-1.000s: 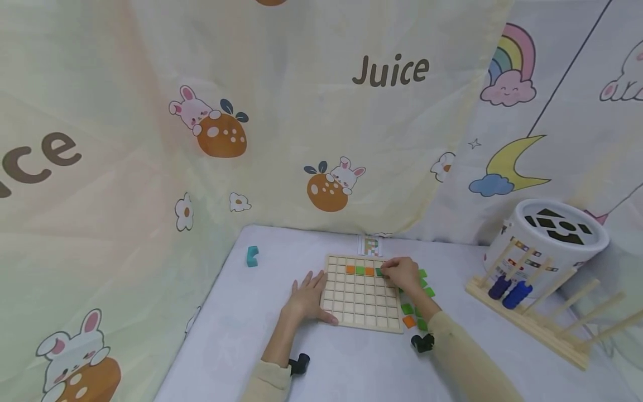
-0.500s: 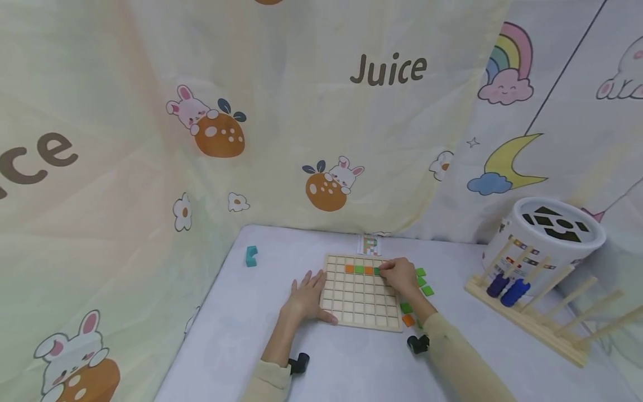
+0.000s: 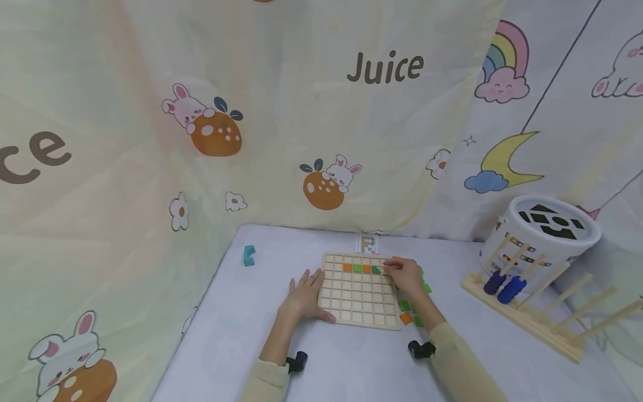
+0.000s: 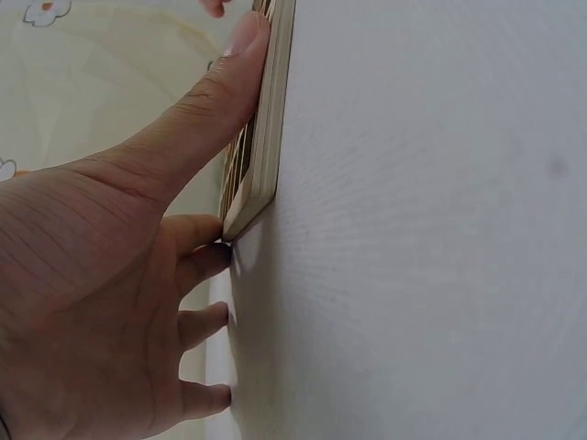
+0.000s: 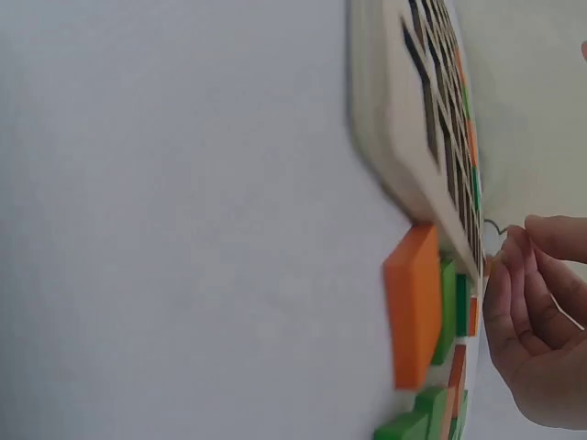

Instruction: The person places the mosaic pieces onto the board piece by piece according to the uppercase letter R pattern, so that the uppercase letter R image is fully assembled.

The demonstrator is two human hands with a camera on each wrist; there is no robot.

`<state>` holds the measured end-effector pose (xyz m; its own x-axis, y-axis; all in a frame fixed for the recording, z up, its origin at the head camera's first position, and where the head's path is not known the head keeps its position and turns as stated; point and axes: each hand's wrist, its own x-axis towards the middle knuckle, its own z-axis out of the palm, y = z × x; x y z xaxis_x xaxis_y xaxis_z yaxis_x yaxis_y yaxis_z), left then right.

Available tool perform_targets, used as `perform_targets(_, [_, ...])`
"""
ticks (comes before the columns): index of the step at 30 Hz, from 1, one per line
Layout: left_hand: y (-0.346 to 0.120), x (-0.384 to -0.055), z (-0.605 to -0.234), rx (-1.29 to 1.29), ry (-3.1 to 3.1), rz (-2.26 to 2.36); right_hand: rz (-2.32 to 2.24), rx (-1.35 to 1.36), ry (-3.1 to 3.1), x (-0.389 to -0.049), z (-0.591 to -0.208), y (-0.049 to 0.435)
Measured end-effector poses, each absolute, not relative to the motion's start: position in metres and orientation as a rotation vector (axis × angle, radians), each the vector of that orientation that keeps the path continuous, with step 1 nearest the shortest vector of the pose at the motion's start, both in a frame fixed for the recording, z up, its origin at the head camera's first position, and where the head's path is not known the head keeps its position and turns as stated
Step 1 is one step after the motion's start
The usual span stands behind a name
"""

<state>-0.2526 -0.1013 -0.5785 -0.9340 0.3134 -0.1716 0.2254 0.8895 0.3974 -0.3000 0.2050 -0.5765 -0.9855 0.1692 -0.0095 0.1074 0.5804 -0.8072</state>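
Observation:
A wooden grid board (image 3: 355, 304) lies flat on the table. Its second row from the back holds an orange tile (image 3: 348, 267), a light green tile (image 3: 357, 268), another orange tile and a darker green tile (image 3: 375, 269). My left hand (image 3: 303, 298) is spread along the board's left side, its thumb (image 4: 206, 105) resting on the front edge. Over the back right part of the board hovers my right hand (image 3: 406, 274), just right of the darker green tile. Its fingers are loosely bent in the right wrist view, and no tile shows between thumb and fingertips.
Several loose green and orange tiles, among them an orange one (image 3: 406, 317), lie along the board's right side. A pattern card (image 3: 367, 244) sits behind the board, a teal block (image 3: 249, 255) back left. Right stand a peg rack (image 3: 522, 318) and a white bucket (image 3: 540, 234).
My right hand has drawn slightly right, off the darker green tile, which now shows fully in its cell. My left hand keeps its place on the board.

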Motion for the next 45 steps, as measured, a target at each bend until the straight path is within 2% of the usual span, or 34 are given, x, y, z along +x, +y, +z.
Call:
perform_targets(6, [-0.104,-0.251,-0.569,0.412,2.832,0.527,1.338,-0.225,-2.732,-0.291,-0.572,0.218])
perform_targets(12, [-0.107,-0.255,-0.584,0.392,2.847,0.525,1.226,-0.203,-2.778,-0.283,-0.572,0.228])
perform_targets(19, [-0.109,-0.256,-0.581,0.39,2.844,0.543,1.146,-0.104,-2.841,-0.268,-0.568,0.236])
perform_targets(27, [-0.11,-0.263,-0.594,0.378,2.855,0.529,1.087,-0.106,-3.009,-0.251,-0.56,0.237])
perform_targets(45, [-0.106,-0.258,-0.586,0.417,2.833,0.551,0.897,-0.133,-3.085,-0.229,-0.561,0.231])
